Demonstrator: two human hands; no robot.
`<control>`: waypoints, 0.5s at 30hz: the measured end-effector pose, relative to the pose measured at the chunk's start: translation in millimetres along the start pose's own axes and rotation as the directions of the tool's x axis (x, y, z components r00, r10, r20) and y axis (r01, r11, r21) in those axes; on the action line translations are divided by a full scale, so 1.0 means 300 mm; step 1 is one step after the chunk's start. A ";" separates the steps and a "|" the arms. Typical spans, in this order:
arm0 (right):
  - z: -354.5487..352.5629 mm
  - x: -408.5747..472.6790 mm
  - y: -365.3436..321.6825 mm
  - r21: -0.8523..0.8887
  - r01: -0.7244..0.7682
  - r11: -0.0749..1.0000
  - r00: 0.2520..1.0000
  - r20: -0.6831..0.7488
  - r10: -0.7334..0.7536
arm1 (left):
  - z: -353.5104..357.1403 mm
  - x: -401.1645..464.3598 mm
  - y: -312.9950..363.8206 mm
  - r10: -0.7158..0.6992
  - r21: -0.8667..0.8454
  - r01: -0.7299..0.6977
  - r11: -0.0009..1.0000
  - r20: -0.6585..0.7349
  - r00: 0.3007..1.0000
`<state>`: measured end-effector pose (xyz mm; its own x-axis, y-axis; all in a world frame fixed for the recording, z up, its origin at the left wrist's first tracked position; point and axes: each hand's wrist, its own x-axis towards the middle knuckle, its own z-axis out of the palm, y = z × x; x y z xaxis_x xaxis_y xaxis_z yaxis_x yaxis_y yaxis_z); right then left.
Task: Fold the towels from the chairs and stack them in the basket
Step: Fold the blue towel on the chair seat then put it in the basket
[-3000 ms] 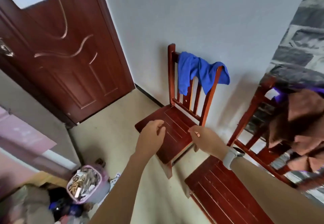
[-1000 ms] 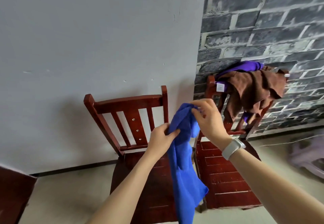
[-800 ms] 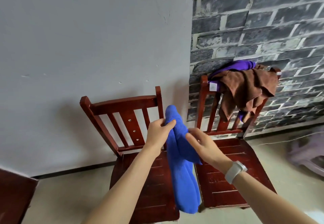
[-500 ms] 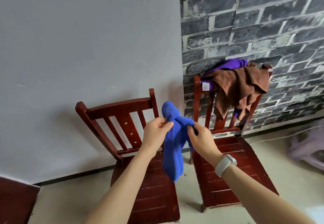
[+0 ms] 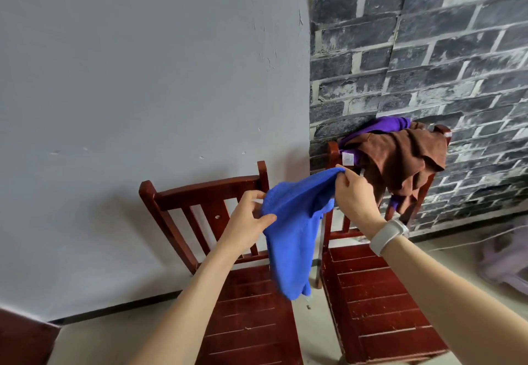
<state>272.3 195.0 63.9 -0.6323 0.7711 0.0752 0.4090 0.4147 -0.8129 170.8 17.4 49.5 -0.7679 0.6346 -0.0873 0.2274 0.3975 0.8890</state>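
A blue towel [image 5: 294, 230] hangs in the air between my hands, above the gap between two red wooden chairs. My left hand [image 5: 245, 219] pinches its left edge, and my right hand [image 5: 353, 193], with a white watch on the wrist, grips its upper right corner. The towel's top edge is stretched between them and the rest droops down. The left chair [image 5: 208, 190] has a bare backrest. On the right chair's [image 5: 371, 293] backrest lie a brown towel [image 5: 405, 159] and a purple towel [image 5: 383, 126] under it. No basket is in view.
A plain grey wall stands behind the left chair and a dark brick-pattern wall [image 5: 428, 50] behind the right one. A blurred pale purple object [image 5: 505, 262] sits on the floor at the far right. A dark red door corner [image 5: 20, 336] shows at bottom left.
The blue towel came off the left chair's backrest into both hands. In the last half second my hands moved apart, spreading its bunched top edge; my right hand rose to the right.
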 end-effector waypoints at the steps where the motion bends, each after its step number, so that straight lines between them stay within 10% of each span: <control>1: 0.007 0.002 -0.003 0.054 -0.015 0.998 1.000 -0.007 0.015 | -0.011 -0.004 -0.011 -0.002 0.032 0.001 0.999 0.027 1.000; 10: 0.088 -0.034 -0.006 -0.083 -0.035 0.996 0.993 -0.114 0.025 | -0.055 -0.013 -0.085 -0.064 0.255 0.039 0.966 0.088 0.994; 15: 0.090 -0.044 -0.035 -0.245 0.063 0.968 0.983 -0.150 -0.102 | -0.078 -0.018 -0.131 -0.099 0.052 0.093 0.994 0.121 0.988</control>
<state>258.5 167.4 55.7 -0.5650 0.7885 0.2431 0.5171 0.5679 -0.6404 151.9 -17.2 25.8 -0.7082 0.6681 -0.2284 0.1861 0.4887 0.8524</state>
